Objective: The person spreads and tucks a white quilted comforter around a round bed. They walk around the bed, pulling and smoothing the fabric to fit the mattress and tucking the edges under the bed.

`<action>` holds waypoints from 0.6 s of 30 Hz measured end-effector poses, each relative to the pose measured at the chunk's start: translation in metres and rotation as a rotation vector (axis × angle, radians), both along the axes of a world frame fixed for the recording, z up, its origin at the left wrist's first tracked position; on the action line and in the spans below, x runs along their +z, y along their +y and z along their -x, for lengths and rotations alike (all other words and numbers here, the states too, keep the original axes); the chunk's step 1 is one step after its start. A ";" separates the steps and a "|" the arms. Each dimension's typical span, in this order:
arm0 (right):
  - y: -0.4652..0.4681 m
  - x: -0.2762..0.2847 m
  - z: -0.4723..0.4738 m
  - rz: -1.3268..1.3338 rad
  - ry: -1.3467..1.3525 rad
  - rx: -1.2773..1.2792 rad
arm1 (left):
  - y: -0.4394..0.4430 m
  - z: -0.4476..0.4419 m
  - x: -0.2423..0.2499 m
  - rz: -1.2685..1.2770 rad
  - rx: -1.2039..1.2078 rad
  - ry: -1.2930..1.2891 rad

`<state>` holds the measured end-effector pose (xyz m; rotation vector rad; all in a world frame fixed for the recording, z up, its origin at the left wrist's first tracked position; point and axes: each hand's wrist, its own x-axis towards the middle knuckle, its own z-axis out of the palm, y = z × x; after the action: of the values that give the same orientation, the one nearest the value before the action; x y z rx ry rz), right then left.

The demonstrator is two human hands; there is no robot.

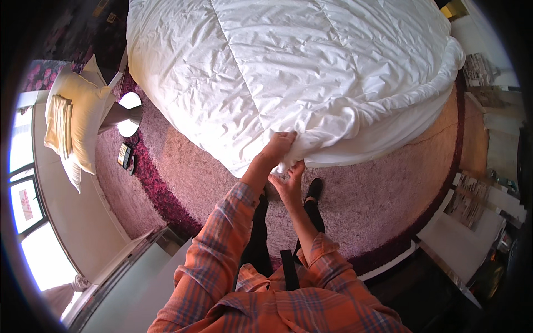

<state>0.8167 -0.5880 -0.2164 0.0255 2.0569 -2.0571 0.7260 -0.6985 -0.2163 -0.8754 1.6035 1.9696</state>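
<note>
A white quilted duvet [287, 75] covers the bed, wrinkled across its top, with its near right edge gathered into a thick roll. My left hand [277, 147] grips the bunched fabric at the near edge from above. Just below it, my right hand [290, 187] holds the hanging end of the same bunch, thumb on one side and fingers on the other. Folds of cloth partly hide the fingertips of both hands. Under the roll, a smooth white side of bedding [374, 145] hangs toward the carpet.
Pillows [83, 120] and folded cloth are piled on a chair at left, by a round white tabletop [130, 114]. A corded telephone [125, 156] lies on the patterned carpet [200, 175]. Pale furniture [454, 245] stands at right, and a light-topped surface [137, 279] at lower left.
</note>
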 end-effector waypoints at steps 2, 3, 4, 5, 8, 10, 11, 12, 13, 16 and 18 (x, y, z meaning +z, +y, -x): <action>-0.015 -0.011 0.003 -0.084 0.039 0.053 | -0.005 0.005 0.013 -0.204 0.035 -0.068; -0.021 -0.019 0.002 -0.128 0.054 0.081 | -0.007 0.006 0.018 -0.323 0.092 -0.109; -0.023 -0.025 0.003 -0.175 -0.047 0.118 | -0.012 0.007 0.023 -0.396 0.115 -0.116; -0.028 -0.030 -0.003 -0.185 -0.096 0.097 | -0.016 0.009 0.028 -0.469 0.138 -0.122; -0.053 -0.010 -0.028 -0.152 -0.204 0.079 | -0.042 -0.002 0.023 -0.406 0.112 -0.042; -0.067 0.003 -0.041 -0.096 -0.305 -0.085 | -0.056 -0.019 0.036 -0.221 0.025 -0.025; -0.074 0.014 -0.042 0.035 -0.372 -0.214 | -0.064 -0.036 0.037 -0.179 0.086 0.065; -0.076 0.022 -0.039 0.048 -0.397 -0.214 | -0.072 -0.056 0.038 -0.133 0.143 0.158; -0.075 0.026 -0.035 0.064 -0.418 -0.211 | -0.080 -0.078 0.038 -0.083 0.201 0.255; -0.081 0.020 -0.036 0.009 -0.401 -0.242 | -0.097 -0.155 0.044 0.684 0.003 0.488; -0.086 0.016 -0.037 -0.026 -0.405 -0.284 | -0.093 -0.190 0.058 0.964 -0.177 0.496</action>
<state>0.8536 -0.6744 -0.2005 0.7148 1.9073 -1.9669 0.9156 -0.7913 -0.1583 -0.5022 2.8920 1.2771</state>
